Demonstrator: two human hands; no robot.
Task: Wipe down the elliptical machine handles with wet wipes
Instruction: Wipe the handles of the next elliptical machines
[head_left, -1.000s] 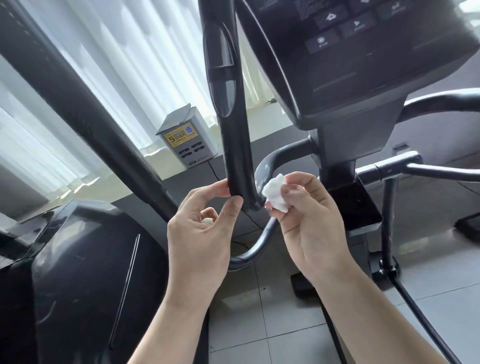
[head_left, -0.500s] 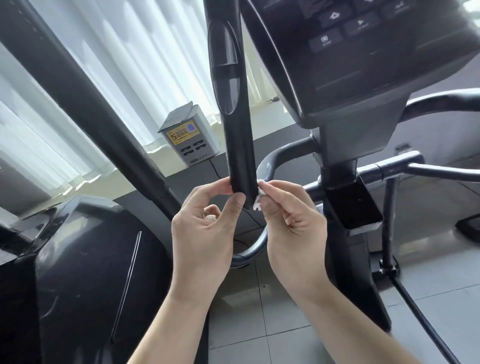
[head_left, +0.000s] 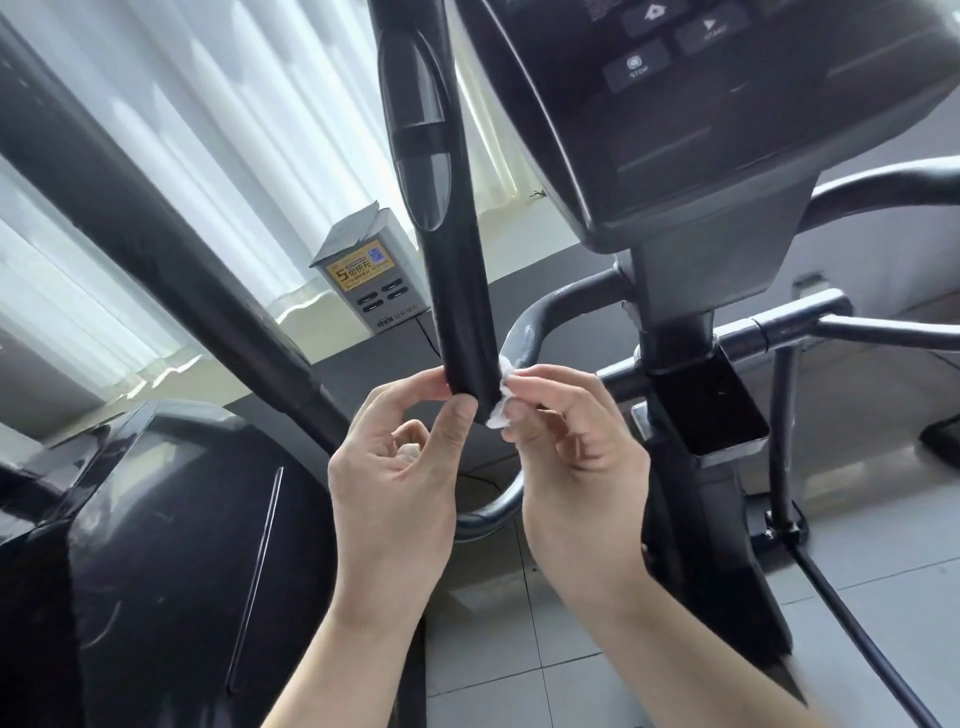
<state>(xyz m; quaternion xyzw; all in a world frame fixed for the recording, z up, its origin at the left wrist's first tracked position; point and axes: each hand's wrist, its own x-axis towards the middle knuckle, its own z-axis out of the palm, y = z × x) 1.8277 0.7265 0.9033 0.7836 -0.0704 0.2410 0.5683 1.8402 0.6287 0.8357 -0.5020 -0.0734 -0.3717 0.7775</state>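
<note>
Ok, status: black upright handle (head_left: 457, 312) runs down mid-view, with its lower end sitting between both hands. Left hand (head_left: 395, 467) pinches that lower end, thumb on the near face, index finger round the far left side. Its other fingers are curled in, and a small pale scrap shows in the palm; can't tell what it is. Right hand (head_left: 576, 457) pinches a crumpled white wet wipe (head_left: 497, 415) in curled fingertips and presses it on the handle's lower right edge. The wipe is touching the handle and mostly hidden by the fingers. Just right of the handle, behind the wipe, a curved grey bar (head_left: 545, 319) with scuffed paint loops down below the handle's tip. Up and right of the handle: console (head_left: 727, 145) underside, STOP button readable. Left of the handle, behind it: small grey box (head_left: 371, 291) with a yellow label on the sill, white curtains (head_left: 182, 130) above. Lower left of the handle: glossy black housing (head_left: 156, 545). Below the handle: grey floor tiles (head_left: 571, 649).
</note>
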